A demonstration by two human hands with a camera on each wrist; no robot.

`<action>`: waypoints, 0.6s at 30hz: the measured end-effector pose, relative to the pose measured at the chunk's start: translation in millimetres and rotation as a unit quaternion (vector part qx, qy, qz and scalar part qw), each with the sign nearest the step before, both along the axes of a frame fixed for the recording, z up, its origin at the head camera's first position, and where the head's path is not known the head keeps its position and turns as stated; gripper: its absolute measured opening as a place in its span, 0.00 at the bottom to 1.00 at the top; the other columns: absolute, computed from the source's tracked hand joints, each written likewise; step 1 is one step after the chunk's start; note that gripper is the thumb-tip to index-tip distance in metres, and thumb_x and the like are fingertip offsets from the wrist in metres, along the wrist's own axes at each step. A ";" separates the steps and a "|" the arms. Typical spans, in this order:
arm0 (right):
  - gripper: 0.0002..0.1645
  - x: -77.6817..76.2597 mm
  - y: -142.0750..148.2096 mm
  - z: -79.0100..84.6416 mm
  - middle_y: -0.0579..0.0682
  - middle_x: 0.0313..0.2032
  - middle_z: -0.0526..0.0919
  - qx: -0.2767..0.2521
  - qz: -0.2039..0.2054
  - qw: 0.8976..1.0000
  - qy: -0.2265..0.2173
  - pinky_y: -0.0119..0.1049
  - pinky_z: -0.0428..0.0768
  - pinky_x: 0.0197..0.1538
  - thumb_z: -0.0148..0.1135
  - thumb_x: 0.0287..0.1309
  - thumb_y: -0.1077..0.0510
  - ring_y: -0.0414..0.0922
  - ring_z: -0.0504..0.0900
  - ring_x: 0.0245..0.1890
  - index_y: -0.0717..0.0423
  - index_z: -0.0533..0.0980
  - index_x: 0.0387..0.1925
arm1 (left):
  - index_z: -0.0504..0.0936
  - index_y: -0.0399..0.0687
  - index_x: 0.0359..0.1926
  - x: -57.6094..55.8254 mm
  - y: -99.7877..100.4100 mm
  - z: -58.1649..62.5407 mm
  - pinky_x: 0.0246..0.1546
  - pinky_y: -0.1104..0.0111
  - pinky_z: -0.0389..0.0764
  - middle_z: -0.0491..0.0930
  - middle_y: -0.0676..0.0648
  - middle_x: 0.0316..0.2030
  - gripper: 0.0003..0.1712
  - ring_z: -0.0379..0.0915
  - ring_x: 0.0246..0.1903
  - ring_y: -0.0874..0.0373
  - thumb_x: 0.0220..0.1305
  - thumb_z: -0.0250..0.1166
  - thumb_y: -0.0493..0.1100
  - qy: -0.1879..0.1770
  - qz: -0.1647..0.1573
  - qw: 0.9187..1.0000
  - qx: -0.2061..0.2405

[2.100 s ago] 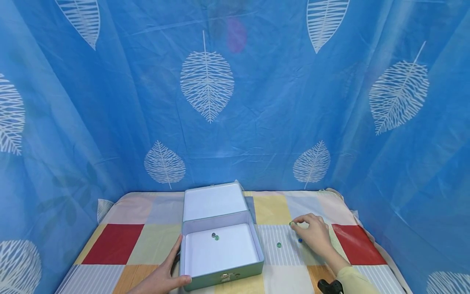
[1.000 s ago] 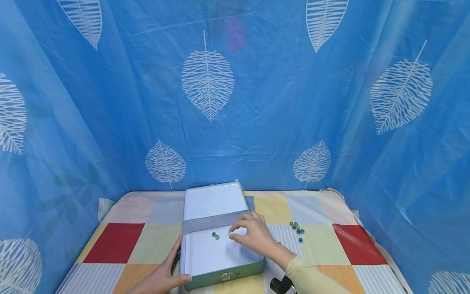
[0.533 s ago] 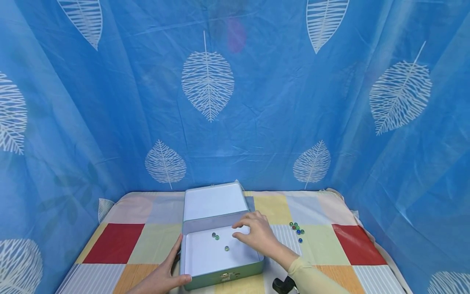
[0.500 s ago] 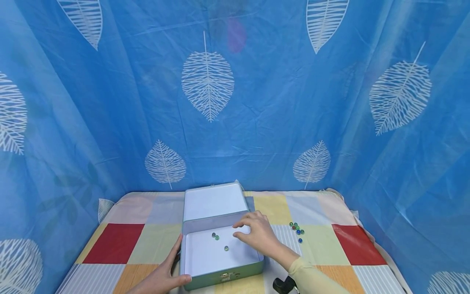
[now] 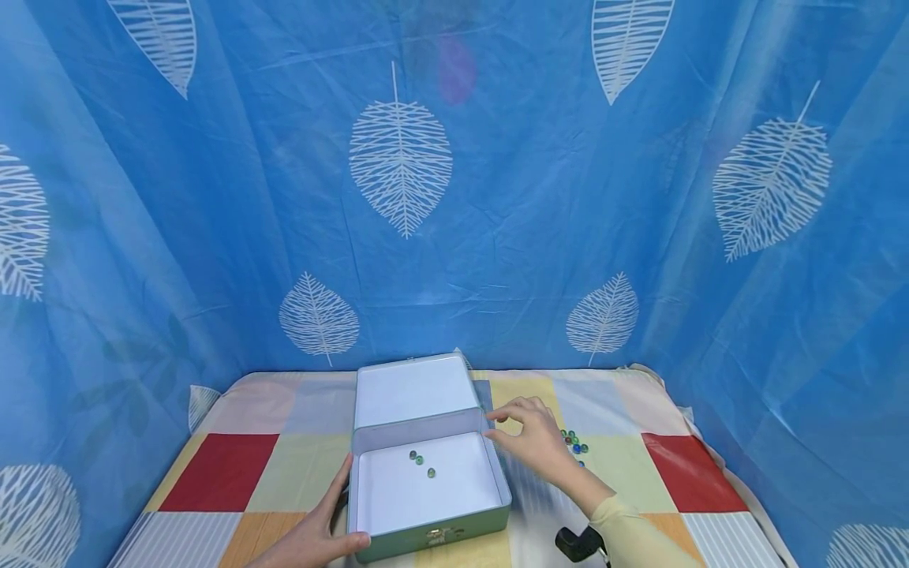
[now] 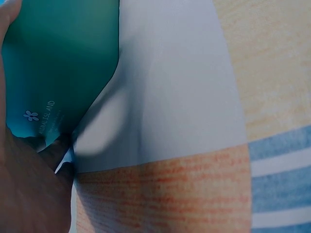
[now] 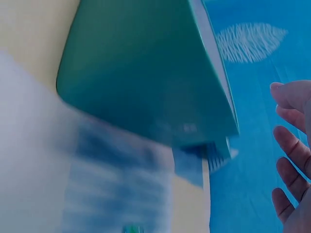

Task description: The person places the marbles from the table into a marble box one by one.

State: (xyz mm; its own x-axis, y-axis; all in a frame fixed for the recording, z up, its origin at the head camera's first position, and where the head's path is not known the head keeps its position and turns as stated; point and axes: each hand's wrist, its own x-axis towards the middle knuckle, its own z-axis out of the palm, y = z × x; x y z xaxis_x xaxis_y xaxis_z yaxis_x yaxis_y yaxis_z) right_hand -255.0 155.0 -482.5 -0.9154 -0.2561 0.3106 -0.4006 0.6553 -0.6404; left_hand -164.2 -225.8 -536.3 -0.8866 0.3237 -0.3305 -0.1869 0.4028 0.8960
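Head view, box: I observe a green box on the patchwork-covered tabletop, its lid swung back.
Head view, marbles inside: three on the white floor; a close pair and a single marble nearer the front.
Head view, loose marbles: a cluster lies right of the box, partly screened by the right hand.
Head view, left hand: I find the left hand at the box's left side, fingers extended against it, thumb at the front corner.
Head view, right hand: near the right rim, thumb and index finger parted; contact with the rim I cannot determine.
Left wrist view, lettered wall: fingers meet its lower edge beside "ANIMAL ISLAND" and a flower mark.
Right wrist view, fingers: loosely curved, spaced apart; a green marble is cut off at the bottom edge.
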 end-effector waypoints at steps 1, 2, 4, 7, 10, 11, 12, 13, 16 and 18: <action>0.13 -0.5 5.1 0.6 0.35 0.41 0.82 -0.002 -0.007 1.000 0.002 0.52 0.72 0.54 0.77 0.57 0.50 0.42 0.73 0.50 0.36 0.87 0.45 | 0.27 0.61 0.82 0.1 0.0 0.0 0.60 0.32 0.70 0.39 0.31 0.78 0.64 0.43 0.70 0.29 0.68 0.67 0.59 -0.001 -0.001 1.000 0.000; 0.14 -1.0 10.4 1.2 0.36 0.41 0.83 -0.005 -0.013 1.000 0.004 0.53 0.72 0.54 0.77 0.57 0.51 0.43 0.73 0.49 0.37 0.87 0.45 | 0.26 0.61 0.82 0.2 -0.1 -0.1 0.60 0.32 0.70 0.39 0.31 0.78 0.64 0.43 0.70 0.29 0.68 0.67 0.59 -0.002 -0.001 1.000 -0.001; 0.14 -1.9 20.8 1.8 0.37 0.41 0.83 -0.006 -0.025 1.000 0.007 0.52 0.72 0.54 0.78 0.56 0.52 0.43 0.74 0.49 0.37 0.87 0.46 | 0.27 0.60 0.82 0.4 -0.2 -0.4 0.60 0.33 0.70 0.39 0.31 0.78 0.64 0.44 0.70 0.29 0.68 0.67 0.59 -0.003 0.001 1.000 -0.003; 0.15 -2.4 35.6 0.7 0.40 0.41 0.84 0.001 -0.045 0.999 0.007 0.51 0.72 0.54 0.77 0.57 0.52 0.44 0.74 0.48 0.38 0.87 0.46 | 0.26 0.59 0.82 0.9 -0.4 0.0 0.59 0.33 0.71 0.39 0.31 0.78 0.64 0.45 0.69 0.29 0.68 0.67 0.60 -0.005 0.001 1.000 -0.009; 0.15 -1.2 47.9 -2.8 0.43 0.42 0.85 0.009 -0.060 0.998 -0.004 0.50 0.72 0.52 0.77 0.57 0.52 0.45 0.74 0.48 0.39 0.87 0.48 | 0.26 0.60 0.82 1.5 -0.7 0.6 0.59 0.32 0.70 0.39 0.30 0.78 0.64 0.45 0.69 0.29 0.68 0.67 0.60 -0.005 0.002 1.000 -0.012; 0.16 -0.6 51.5 -4.5 0.44 0.42 0.85 0.014 -0.065 0.998 -0.007 0.50 0.71 0.52 0.77 0.57 0.52 0.45 0.74 0.48 0.39 0.87 0.48 | 0.26 0.60 0.82 1.6 -0.8 0.6 0.60 0.32 0.69 0.39 0.31 0.78 0.64 0.45 0.69 0.29 0.68 0.67 0.60 -0.004 0.002 1.000 -0.013; 0.16 0.3 54.6 -6.2 0.44 0.42 0.85 0.019 -0.070 0.997 -0.010 0.49 0.71 0.51 0.77 0.57 0.52 0.45 0.74 0.48 0.39 0.87 0.48 | 0.26 0.61 0.82 1.6 -0.9 0.5 0.60 0.31 0.68 0.39 0.31 0.78 0.64 0.44 0.70 0.29 0.68 0.67 0.59 -0.004 0.002 1.000 -0.011; 0.16 1.0 57.7 -8.1 0.44 0.42 0.85 0.026 -0.074 0.997 -0.011 0.50 0.71 0.51 0.77 0.57 0.52 0.46 0.74 0.48 0.40 0.87 0.48 | 0.26 0.62 0.82 1.6 -0.9 0.6 0.61 0.30 0.66 0.38 0.31 0.78 0.64 0.44 0.70 0.30 0.68 0.67 0.59 -0.004 0.002 1.000 -0.008; 0.17 4.3 66.5 -13.8 0.44 0.41 0.85 0.037 -0.083 0.996 -0.013 0.51 0.70 0.51 0.78 0.56 0.52 0.47 0.74 0.48 0.42 0.88 0.48 | 0.25 0.62 0.82 1.2 -0.7 1.0 0.63 0.30 0.62 0.37 0.32 0.79 0.64 0.41 0.71 0.30 0.68 0.68 0.58 -0.004 -0.001 1.000 0.001; 0.17 6.6 72.1 -17.3 0.44 0.40 0.84 0.040 -0.088 0.995 -0.016 0.52 0.70 0.52 0.78 0.56 0.52 0.47 0.74 0.47 0.44 0.88 0.48 | 0.25 0.63 0.81 0.8 -0.2 1.3 0.64 0.29 0.60 0.36 0.33 0.79 0.64 0.40 0.72 0.30 0.68 0.68 0.58 -0.006 -0.001 1.000 0.006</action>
